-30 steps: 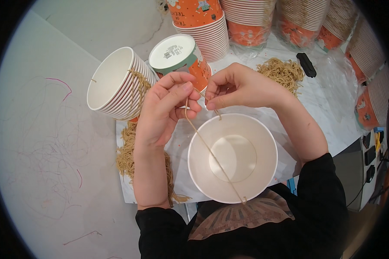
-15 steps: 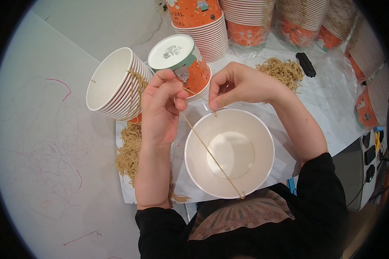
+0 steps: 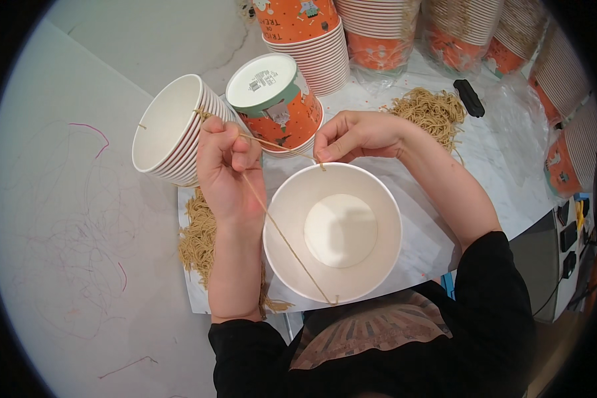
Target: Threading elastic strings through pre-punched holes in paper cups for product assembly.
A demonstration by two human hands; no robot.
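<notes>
A white paper cup point(image 3: 351, 278) sits mouth-up in front of me, its near rim by my chest. A thin tan string point(image 3: 286, 242) runs from the near rim up to my left hand point(image 3: 224, 169), which pinches it and holds it taut. From there the string crosses right to the cup's far rim, where my right hand point(image 3: 355, 134) pinches it at the rim.
A stack of white cups point(image 3: 169, 129) lies on its side at the left. Orange printed cups point(image 3: 275, 99) stand upside-down behind my hands, more stacks point(image 3: 308, 33) at the back. Piles of tan string lie at left point(image 3: 198, 232) and right point(image 3: 431, 109). A black object point(image 3: 469, 97) lies nearby.
My left hand has pulled left and up, away from my right hand, drawing the string longer and taut. The right hand stays at the cup's far rim.
</notes>
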